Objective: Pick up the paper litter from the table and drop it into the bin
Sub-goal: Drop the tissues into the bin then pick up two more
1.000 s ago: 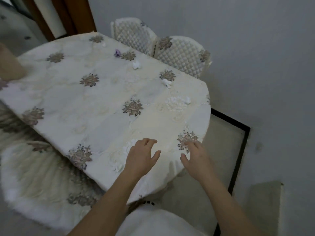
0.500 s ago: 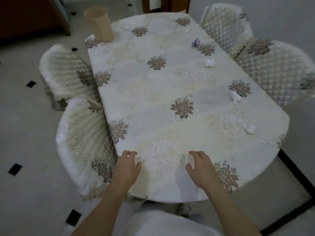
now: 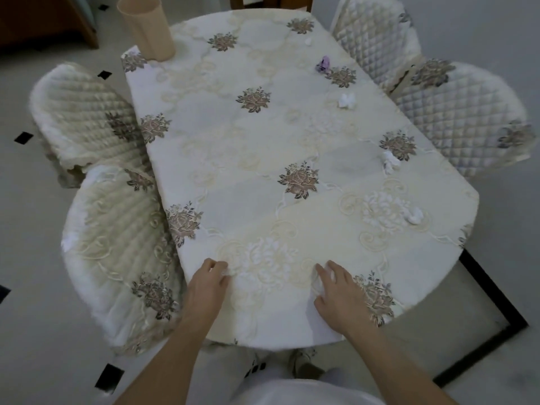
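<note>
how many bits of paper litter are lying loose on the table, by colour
White crumpled paper wads: 4, at and
Purple crumpled paper wad: 1
Total: 5
Anything under the left hand or right hand is too unclear to count.

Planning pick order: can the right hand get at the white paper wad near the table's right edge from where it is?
Probably yes. The right hand rests at the near edge, and only bare tablecloth lies between it and the white wad. Nothing stands in the way; it looks like a forward-right stretch.
</note>
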### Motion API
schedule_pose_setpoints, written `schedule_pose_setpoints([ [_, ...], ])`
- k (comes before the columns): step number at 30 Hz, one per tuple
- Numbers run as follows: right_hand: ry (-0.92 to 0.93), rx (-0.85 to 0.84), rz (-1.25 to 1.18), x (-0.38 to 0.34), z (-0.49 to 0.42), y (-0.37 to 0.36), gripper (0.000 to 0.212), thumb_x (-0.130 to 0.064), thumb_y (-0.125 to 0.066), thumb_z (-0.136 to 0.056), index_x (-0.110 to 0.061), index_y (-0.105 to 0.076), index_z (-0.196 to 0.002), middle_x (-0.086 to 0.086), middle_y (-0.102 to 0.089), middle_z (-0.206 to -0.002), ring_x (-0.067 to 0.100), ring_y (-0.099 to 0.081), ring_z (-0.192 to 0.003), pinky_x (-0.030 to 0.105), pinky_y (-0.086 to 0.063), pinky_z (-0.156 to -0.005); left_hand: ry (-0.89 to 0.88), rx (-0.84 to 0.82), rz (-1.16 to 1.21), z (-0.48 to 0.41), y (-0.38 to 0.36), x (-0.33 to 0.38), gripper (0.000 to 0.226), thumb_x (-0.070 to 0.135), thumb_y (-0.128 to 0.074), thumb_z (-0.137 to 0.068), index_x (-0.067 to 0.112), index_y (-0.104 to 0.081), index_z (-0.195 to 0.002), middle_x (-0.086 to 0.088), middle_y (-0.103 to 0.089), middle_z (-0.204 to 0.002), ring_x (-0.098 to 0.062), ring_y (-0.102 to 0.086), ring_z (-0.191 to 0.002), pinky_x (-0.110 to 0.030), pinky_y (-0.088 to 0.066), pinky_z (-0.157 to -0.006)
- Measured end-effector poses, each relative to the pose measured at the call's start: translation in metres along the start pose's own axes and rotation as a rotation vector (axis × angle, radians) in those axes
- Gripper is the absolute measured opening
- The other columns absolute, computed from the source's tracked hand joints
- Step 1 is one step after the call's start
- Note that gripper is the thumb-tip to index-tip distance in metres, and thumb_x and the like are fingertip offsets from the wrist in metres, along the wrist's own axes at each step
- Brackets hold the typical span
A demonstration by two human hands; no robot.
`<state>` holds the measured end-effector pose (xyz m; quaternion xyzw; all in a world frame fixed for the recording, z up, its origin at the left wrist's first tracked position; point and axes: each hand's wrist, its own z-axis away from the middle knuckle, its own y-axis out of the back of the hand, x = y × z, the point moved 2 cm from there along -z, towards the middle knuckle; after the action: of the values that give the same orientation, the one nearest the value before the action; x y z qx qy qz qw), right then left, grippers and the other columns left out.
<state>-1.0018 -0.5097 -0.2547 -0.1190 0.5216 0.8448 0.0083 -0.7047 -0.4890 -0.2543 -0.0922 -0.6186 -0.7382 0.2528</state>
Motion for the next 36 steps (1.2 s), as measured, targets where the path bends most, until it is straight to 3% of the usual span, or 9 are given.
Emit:
schedule_pose_setpoints([
  [4, 0.013, -0.007, -0.046, 0.004, -0.002, 0.003, 0.067, -0.031, -0.049, -0.092, -0.023, -0.024, -0.154, 0.006, -0.021, -0.16, 0.025, -0.021, -0.145, 0.04, -0.03, -0.116, -0.104, 0.031, -0.048, -0.007, -0.003, 0.003, 0.002, 0.008, -0.065, -0.089, 0.006, -0.065, -0.091, -0.006, -0.058, -0.084, -0.025, -0.056, -0.066, -0.035, -0.046, -0.055],
  [6, 0.011, 0.0, -0.092, 0.011, -0.002, 0.007, 0.063, -0.03, -0.048, -0.092, -0.022, -0.028, -0.151, 0.006, -0.028, -0.157, 0.025, -0.026, -0.143, 0.039, -0.033, -0.113, -0.114, 0.012, -0.065, -0.009, -0.005, 0.011, 0.004, 0.008, -0.065, -0.09, 0.006, -0.063, -0.087, -0.007, -0.055, -0.081, -0.026, -0.054, -0.063, -0.035, -0.044, -0.054],
  [12, -0.11, 0.108, -0.181, 0.069, -0.002, 0.025, 0.056, -0.029, -0.051, -0.09, -0.022, -0.039, -0.144, 0.002, -0.042, -0.145, 0.023, -0.042, -0.128, 0.038, -0.043, -0.1, -0.155, -0.023, -0.091, -0.028, -0.025, 0.074, 0.008, 0.016, -0.058, -0.094, 0.01, -0.06, -0.091, -0.006, -0.056, -0.091, -0.024, -0.055, -0.076, -0.036, -0.046, -0.058],
  [19, -0.178, 0.187, -0.307, 0.166, -0.018, 0.052, 0.053, -0.024, -0.054, -0.091, -0.017, -0.042, -0.142, 0.006, -0.047, -0.139, 0.026, -0.046, -0.122, 0.038, -0.043, -0.099, -0.107, -0.101, -0.063, -0.057, -0.072, 0.174, 0.006, 0.021, -0.053, -0.094, 0.019, -0.049, -0.089, 0.0, -0.058, -0.086, -0.022, -0.055, -0.073, -0.034, -0.043, -0.059],
  [23, -0.249, 0.245, -0.407, 0.229, -0.043, 0.08, 0.048, -0.022, -0.058, -0.091, -0.018, -0.047, -0.138, 0.006, -0.053, -0.129, 0.027, -0.053, -0.113, 0.04, -0.048, -0.087, -0.107, -0.086, -0.045, -0.071, -0.094, 0.224, 0.011, 0.014, -0.06, -0.089, 0.015, -0.05, -0.085, -0.001, -0.055, -0.076, -0.023, -0.051, -0.064, -0.034, -0.04, -0.054],
  [26, -0.247, 0.275, -0.433, 0.266, -0.072, 0.104, 0.045, -0.029, -0.06, -0.091, -0.02, -0.049, -0.133, 0.006, -0.055, -0.118, 0.03, -0.059, -0.102, 0.041, -0.051, -0.075, -0.049, -0.059, -0.012, -0.078, -0.106, 0.251, 0.012, 0.013, -0.062, -0.088, 0.016, -0.051, -0.084, 0.002, -0.053, -0.074, -0.019, -0.049, -0.062, -0.033, -0.039, -0.051],
  [29, -0.175, 0.204, -0.422, 0.286, -0.104, 0.122, 0.052, -0.044, -0.062, -0.089, -0.026, -0.044, -0.135, 0.002, -0.053, -0.117, 0.028, -0.06, -0.102, 0.042, -0.052, -0.076, 0.012, -0.034, -0.011, -0.078, -0.115, 0.268, 0.01, 0.015, -0.062, -0.091, 0.017, -0.052, -0.089, 0.002, -0.056, -0.079, -0.018, -0.051, -0.064, -0.034, -0.043, -0.053],
  [33, -0.1, 0.095, -0.348, 0.284, -0.129, 0.129, 0.064, -0.055, -0.064, -0.083, -0.031, -0.039, -0.137, -0.001, -0.052, -0.116, 0.026, -0.059, -0.102, 0.04, -0.052, -0.076, 0.053, -0.022, 0.003, -0.074, -0.117, 0.275, 0.026, 0.018, -0.059, -0.094, 0.02, -0.06, -0.12, -0.001, -0.064, -0.102, -0.025, -0.063, -0.084, -0.037, -0.053, -0.065],
  [36, -0.087, 0.124, -0.332, 0.281, -0.135, 0.127, 0.056, -0.056, -0.067, -0.08, -0.035, -0.047, -0.129, -0.004, -0.053, -0.109, 0.024, -0.06, -0.097, 0.034, -0.049, -0.071, 0.072, -0.004, -0.009, -0.075, -0.115, 0.276, 0.023, 0.015, -0.061, -0.092, 0.019, -0.067, -0.114, -0.001, -0.062, -0.094, -0.023, -0.062, -0.077, -0.037, -0.053, -0.061],
])
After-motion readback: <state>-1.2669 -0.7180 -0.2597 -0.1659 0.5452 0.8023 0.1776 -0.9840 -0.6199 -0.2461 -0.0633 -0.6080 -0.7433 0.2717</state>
